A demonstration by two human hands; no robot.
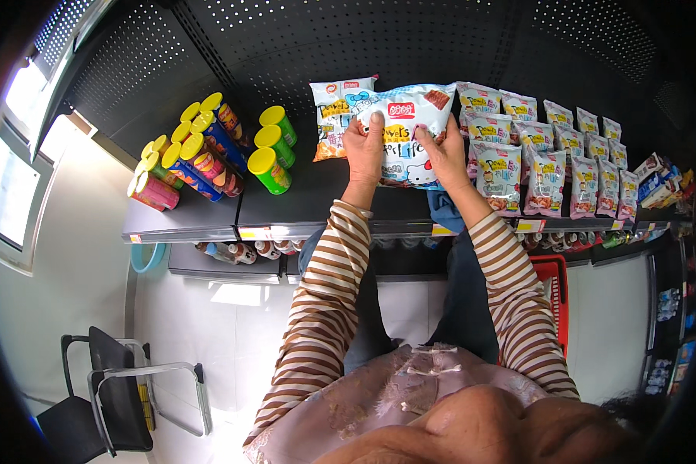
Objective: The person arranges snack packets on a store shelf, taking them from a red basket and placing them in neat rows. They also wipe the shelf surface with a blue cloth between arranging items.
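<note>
My left hand [364, 151] and my right hand [442, 152] grip the two sides of a white and blue snack bag [409, 124], thumbs on its front. The bag is upright above the black shelf [307, 211]. Partly behind it, to the left, a similar bag with an orange lower part [329, 124] stands on the shelf. Right of my right hand, smaller white and pink snack bags [496, 180] stand in rows. A blue cloth [445, 211] hangs at the shelf edge below my right wrist.
Green cans with yellow lids [271, 171] and mixed-colour snack cans [211, 168] stand at the left. Bottles [242, 253] lie on the lower shelf. A red basket [561, 307] is on the floor at the right, a black chair [113, 371] at lower left. A perforated back panel rises behind.
</note>
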